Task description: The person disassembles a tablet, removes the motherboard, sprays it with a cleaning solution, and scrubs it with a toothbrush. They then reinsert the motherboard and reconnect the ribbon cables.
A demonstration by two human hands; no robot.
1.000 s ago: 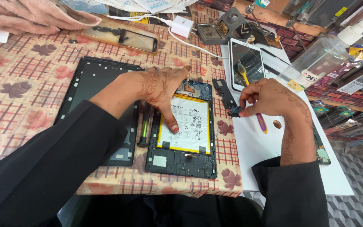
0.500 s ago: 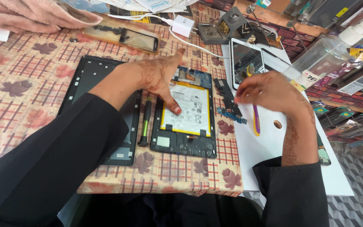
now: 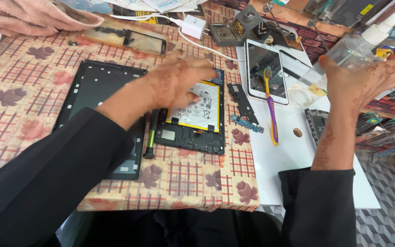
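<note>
An opened tablet with a white battery in a black frame lies on the leaf-patterned tablecloth. My left hand hovers blurred over its upper part, fingers spread, holding nothing. My right hand is raised at the right and grips a clear plastic spray bottle with a white nozzle. A purple and yellow toothbrush lies on the white board, across the bottom of a white phone. A small blue circuit strip and a black part lie beside the tablet.
The tablet's black back cover lies at the left, with a green-tipped screwdriver beside it. A phone with a gold frame, a white charger, a soldering stand and a pink cloth lie at the back. Another device sits under my right forearm.
My right hand left the toothbrush on the white board, rose to the right and took hold of the spray bottle. My left hand lifted off the battery and moved up.
</note>
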